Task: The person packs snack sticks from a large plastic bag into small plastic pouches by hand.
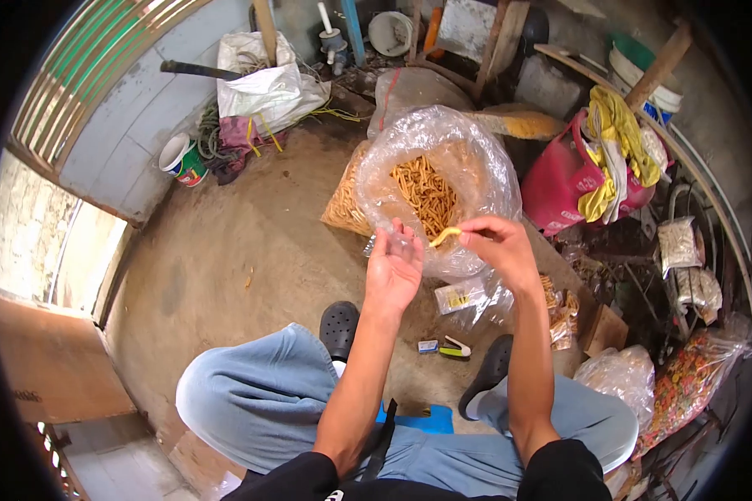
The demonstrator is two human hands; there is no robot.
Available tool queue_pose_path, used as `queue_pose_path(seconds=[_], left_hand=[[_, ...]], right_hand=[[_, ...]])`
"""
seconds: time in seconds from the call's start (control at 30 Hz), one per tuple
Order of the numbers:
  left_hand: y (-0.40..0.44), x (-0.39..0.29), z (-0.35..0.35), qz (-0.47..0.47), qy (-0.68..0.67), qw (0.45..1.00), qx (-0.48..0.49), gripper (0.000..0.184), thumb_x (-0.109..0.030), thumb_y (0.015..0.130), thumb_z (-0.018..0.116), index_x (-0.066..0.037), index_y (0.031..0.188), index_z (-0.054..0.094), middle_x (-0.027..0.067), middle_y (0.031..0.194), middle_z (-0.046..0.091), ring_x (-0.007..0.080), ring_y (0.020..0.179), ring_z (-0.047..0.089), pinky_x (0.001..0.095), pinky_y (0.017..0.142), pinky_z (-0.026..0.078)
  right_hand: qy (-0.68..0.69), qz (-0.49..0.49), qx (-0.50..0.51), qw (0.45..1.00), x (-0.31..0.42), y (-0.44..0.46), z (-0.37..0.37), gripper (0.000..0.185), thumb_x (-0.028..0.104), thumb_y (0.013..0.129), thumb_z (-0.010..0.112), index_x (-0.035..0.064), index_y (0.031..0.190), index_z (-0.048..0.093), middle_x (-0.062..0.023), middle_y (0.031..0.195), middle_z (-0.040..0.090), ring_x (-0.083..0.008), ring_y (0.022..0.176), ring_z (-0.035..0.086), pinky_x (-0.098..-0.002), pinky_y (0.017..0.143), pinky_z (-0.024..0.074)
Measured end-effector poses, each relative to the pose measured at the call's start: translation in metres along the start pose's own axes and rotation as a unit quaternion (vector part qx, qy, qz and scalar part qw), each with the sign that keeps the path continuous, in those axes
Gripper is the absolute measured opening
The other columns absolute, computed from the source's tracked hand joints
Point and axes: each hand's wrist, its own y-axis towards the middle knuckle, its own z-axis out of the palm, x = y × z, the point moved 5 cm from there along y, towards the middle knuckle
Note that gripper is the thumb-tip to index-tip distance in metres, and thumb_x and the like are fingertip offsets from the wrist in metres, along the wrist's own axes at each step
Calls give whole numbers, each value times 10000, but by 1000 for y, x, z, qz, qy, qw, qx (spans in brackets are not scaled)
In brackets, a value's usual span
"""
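My left hand (pixel 395 269) is palm up at the near rim of the big clear plastic bag (pixel 497 179), its fingers curled on a small clear plastic bag (pixel 404 245). Across from it, my right hand (pixel 505 250) pinches a yellow, curved snack stick (pixel 445 236) between thumb and fingertips. Brown snack sticks (pixel 426 190) fill the open big bag just beyond both hands. Below them on the floor are a green and white stapler (pixel 455 350), a small blue and white box (pixel 428 346) and a plastic packet with a white label (pixel 461 297).
Filled small packets (pixel 563 317) lie to the right of my right forearm. A red tub (pixel 560 179) with yellow cloth stands at the right. Further off are a white sack (pixel 267 88) and a paint bucket (pixel 183 160). A bag of colourful pieces (pixel 685 384) leans at lower right.
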Motion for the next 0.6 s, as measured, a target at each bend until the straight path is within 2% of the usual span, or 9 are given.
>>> queue_pose_path(seconds=[0.1,0.2,0.33,0.4,0.43,0.5,0.6], left_hand=[[-8,3,13,1,6,1000,-3,249,-334,955,497,-123,1054,584,-35,1021,631,132,971,593,326,839,520],[-22,7,26,27,30,999,-19,271,-326,969,470,-112,1089,584,-24,1004,598,132,943,561,310,847,496],[-38,14,40,21,39,999,31,286,-336,971,463,-115,1119,566,-23,1022,590,142,959,552,314,839,493],[-46,18,44,21,72,997,23,320,-387,959,475,-119,1089,592,4,974,608,149,880,574,297,760,482],[-47,18,43,31,68,997,13,349,-408,961,463,-113,1106,579,10,976,593,153,880,559,297,738,471],[-47,18,38,45,69,996,13,356,-414,960,463,-109,1114,561,12,987,585,156,875,553,303,734,470],[-45,13,35,90,76,993,2,338,-427,954,471,-128,1097,538,4,985,562,159,865,528,334,746,479]], right_hand=[[-69,-44,34,996,26,-21,12,145,50,799,707,20,941,699,10,778,627,-38,661,486,-193,579,375],[-145,-62,27,987,40,-34,21,136,68,799,710,25,928,703,7,798,643,-40,676,503,-187,603,392],[-180,-76,12,981,37,-43,41,158,64,784,715,27,937,701,4,798,651,-30,646,477,-201,557,384],[-175,-84,-1,981,40,-49,53,147,51,769,714,27,914,700,-16,780,647,-54,622,488,-220,540,390],[-222,-126,-29,966,47,-52,57,143,52,759,717,30,899,699,-29,774,644,-74,620,504,-229,543,398],[-268,-180,-79,943,56,-59,64,130,56,730,727,39,855,697,-57,754,627,-130,612,533,-257,543,408],[-271,-182,-100,940,56,-65,69,121,72,738,723,39,852,699,-53,746,620,-134,618,536,-263,546,408]])
